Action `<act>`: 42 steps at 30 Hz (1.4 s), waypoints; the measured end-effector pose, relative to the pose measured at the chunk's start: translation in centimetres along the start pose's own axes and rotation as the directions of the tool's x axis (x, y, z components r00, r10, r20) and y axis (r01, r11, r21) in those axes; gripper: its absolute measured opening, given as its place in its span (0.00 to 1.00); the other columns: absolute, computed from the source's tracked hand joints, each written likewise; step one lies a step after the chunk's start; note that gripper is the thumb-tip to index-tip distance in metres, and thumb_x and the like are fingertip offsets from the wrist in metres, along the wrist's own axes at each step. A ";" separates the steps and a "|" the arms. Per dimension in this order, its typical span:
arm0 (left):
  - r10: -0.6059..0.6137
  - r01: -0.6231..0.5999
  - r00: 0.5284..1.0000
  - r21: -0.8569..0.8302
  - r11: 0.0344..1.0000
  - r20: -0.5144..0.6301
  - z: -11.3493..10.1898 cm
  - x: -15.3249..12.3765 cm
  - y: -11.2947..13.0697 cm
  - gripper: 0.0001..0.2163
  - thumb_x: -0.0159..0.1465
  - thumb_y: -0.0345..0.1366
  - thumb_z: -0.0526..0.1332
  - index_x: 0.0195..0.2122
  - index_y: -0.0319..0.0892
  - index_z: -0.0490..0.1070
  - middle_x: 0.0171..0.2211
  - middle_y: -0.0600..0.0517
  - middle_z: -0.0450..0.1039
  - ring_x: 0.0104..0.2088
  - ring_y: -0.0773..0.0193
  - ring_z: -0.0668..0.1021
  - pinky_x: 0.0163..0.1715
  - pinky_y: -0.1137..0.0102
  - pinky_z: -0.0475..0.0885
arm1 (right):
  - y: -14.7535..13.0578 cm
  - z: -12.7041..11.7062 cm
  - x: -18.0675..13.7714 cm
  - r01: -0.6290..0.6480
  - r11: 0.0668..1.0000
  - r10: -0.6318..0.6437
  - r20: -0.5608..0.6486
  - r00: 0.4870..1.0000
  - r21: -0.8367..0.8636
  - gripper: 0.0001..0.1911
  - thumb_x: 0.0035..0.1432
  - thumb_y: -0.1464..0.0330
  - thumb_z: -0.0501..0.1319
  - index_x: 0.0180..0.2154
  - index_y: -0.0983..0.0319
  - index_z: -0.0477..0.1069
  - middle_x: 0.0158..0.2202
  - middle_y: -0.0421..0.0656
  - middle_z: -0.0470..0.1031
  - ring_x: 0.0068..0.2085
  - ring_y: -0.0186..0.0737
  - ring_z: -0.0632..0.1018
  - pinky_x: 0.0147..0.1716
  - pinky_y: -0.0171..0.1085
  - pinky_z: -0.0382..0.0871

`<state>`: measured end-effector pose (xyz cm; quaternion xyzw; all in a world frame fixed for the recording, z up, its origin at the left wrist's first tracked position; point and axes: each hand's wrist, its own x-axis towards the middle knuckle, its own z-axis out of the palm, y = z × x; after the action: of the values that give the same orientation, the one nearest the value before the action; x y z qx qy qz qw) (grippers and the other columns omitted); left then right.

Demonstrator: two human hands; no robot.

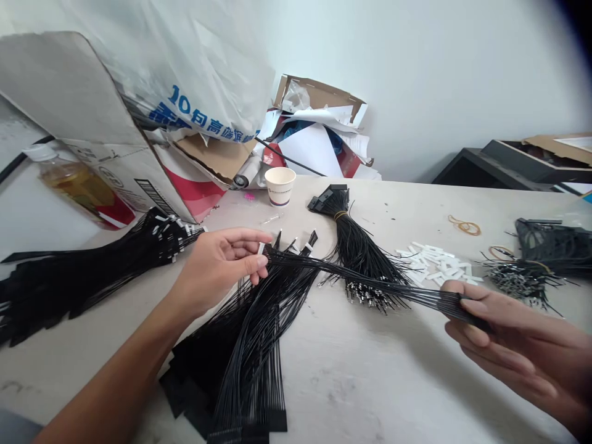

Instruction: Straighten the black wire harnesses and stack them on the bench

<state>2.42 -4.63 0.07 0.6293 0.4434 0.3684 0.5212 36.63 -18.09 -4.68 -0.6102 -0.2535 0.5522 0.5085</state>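
Note:
My left hand (222, 262) pinches the white connector end (261, 249) of a flat strip of black wires (361, 280). The strip stretches level across to my right hand (513, 342), whose thumb and fingers are closed on its other end. Under the strip lies a loose pile of black wire harnesses (245, 351) fanning toward me. Beyond it stands a banded bundle of black wires (354, 246) with black connectors at the far end. A heap of small white connector housings (437, 262) lies just left of my right hand.
A long stack of finished black harnesses (83, 271) lies at left. A paper cup (280, 185), a drink bottle (81, 188), a cardboard box with plastic bag (139, 123), rubber bands (465, 226) and more wire bundles (541, 259) sit on the white table (370, 382).

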 end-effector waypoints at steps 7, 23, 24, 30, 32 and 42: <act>-0.054 0.057 0.997 -0.072 0.996 0.049 -0.7 0.2 -0.4 0.13 0.53 0.28 0.75 0.40 0.39 0.84 0.30 0.49 0.81 0.27 0.64 0.82 0.31 0.69 0.80 | 0.8 -0.7 0.7 -0.106 0.994 0.106 0.002 0.994 -0.039 0.19 0.36 0.58 0.79 0.31 0.56 0.79 0.22 0.46 0.73 0.17 0.36 0.67 0.11 0.34 0.63; 0.019 -0.015 0.998 -0.059 0.998 0.066 -0.8 0.0 -0.8 0.15 0.54 0.27 0.75 0.43 0.41 0.84 0.40 0.48 0.82 0.40 0.62 0.82 0.45 0.67 0.80 | 1.3 -0.9 1.4 0.033 0.995 -0.040 -0.069 0.997 -0.098 0.21 0.33 0.59 0.81 0.33 0.57 0.86 0.33 0.51 0.79 0.31 0.44 0.76 0.22 0.36 0.71; 0.033 -0.029 0.998 -0.059 0.998 0.060 -0.8 0.1 -0.9 0.15 0.54 0.27 0.75 0.44 0.41 0.84 0.40 0.48 0.82 0.41 0.61 0.82 0.45 0.67 0.79 | 1.3 -0.8 1.3 0.034 0.994 -0.040 -0.049 0.998 -0.105 0.19 0.34 0.59 0.80 0.32 0.58 0.85 0.31 0.50 0.77 0.29 0.43 0.75 0.22 0.36 0.70; 0.087 -0.087 0.996 -0.087 0.992 -0.001 -0.8 0.2 -0.8 0.18 0.52 0.26 0.77 0.44 0.42 0.83 0.42 0.48 0.82 0.44 0.62 0.81 0.45 0.71 0.79 | 1.1 -0.2 0.8 0.002 0.989 0.011 0.084 0.996 -0.149 0.17 0.44 0.57 0.79 0.33 0.58 0.83 0.24 0.45 0.73 0.25 0.38 0.72 0.21 0.33 0.68; 0.084 -0.085 0.996 -0.087 0.993 -0.019 -0.8 0.2 -0.8 0.18 0.51 0.26 0.77 0.43 0.43 0.84 0.42 0.48 0.82 0.44 0.61 0.81 0.44 0.71 0.80 | 1.0 0.1 0.6 -0.027 0.986 0.048 0.123 0.991 -0.166 0.16 0.47 0.56 0.78 0.34 0.59 0.82 0.24 0.44 0.74 0.26 0.37 0.73 0.22 0.33 0.68; -0.010 -0.013 0.993 -0.194 0.981 -0.113 -1.1 1.0 -0.7 0.16 0.49 0.26 0.76 0.40 0.42 0.85 0.31 0.52 0.79 0.29 0.68 0.80 0.34 0.75 0.79 | 1.1 1.9 0.0 -0.018 0.998 0.042 0.383 0.923 -0.066 0.15 0.55 0.61 0.75 0.36 0.63 0.76 0.23 0.43 0.77 0.23 0.33 0.76 0.20 0.28 0.69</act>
<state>1.58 -3.29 -0.36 0.5536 0.4337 0.4457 0.5538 34.59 -17.86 -5.46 -0.5091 -0.3556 0.6607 0.4216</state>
